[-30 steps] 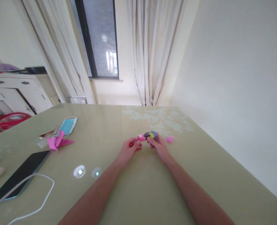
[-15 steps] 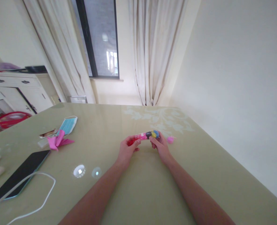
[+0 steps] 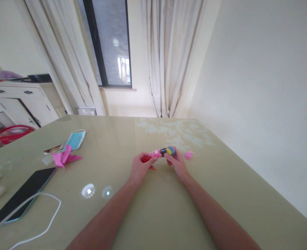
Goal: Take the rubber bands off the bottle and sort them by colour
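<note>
Both hands hold a slim, clear-looking tube [image 3: 158,152] a little above the table, lying nearly level and sideways. Along it show bands of red, pink, black, yellow and blue; what fills it is too small to make out. My left hand [image 3: 140,166] is closed around the red end, with the thumb along the near side. Closed on the yellow and blue end is my right hand [image 3: 178,162], its thumb pressed near the black part. Just right of that hand, a small round pink thing [image 3: 188,155] with a thin tail lies on the table.
On the table [image 3: 158,215] at left lie a pink folded-paper piece [image 3: 65,158], a blue face mask [image 3: 75,139], a dark tablet [image 3: 25,192] and a white cable [image 3: 53,217]. A wall [image 3: 259,104] runs along the right edge.
My left hand has shifted slightly left along the tube, so more of its pink part shows. The right hand stays at the blue end. Objects on the table have not moved.
</note>
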`<action>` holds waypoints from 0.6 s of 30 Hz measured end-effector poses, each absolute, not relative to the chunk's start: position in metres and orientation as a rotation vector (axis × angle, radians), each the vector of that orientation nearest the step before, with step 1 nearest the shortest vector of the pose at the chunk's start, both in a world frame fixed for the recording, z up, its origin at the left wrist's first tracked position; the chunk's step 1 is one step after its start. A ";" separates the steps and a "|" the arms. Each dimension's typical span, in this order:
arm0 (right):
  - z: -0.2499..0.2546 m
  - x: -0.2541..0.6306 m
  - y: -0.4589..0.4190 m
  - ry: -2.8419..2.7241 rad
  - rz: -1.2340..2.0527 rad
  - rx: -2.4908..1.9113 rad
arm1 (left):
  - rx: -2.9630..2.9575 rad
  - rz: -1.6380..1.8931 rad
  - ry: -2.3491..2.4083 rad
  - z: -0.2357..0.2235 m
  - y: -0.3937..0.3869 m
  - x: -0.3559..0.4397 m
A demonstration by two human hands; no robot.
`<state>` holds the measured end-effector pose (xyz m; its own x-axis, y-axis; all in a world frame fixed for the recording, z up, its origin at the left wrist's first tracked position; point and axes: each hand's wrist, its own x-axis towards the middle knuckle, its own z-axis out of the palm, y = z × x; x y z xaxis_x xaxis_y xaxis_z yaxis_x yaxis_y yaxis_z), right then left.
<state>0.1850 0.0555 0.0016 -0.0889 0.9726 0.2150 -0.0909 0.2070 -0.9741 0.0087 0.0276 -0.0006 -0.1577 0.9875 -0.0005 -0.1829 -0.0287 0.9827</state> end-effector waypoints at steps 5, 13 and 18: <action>0.002 0.189 0.055 -1.336 1.122 -0.963 | 1.011 1.365 1.043 0.003 0.022 0.011; -0.001 0.191 0.053 -1.392 1.108 -0.971 | 1.091 1.274 1.133 0.005 0.019 0.013; -0.006 0.189 0.056 -1.393 1.078 -0.945 | 1.038 1.387 1.218 0.001 0.022 0.012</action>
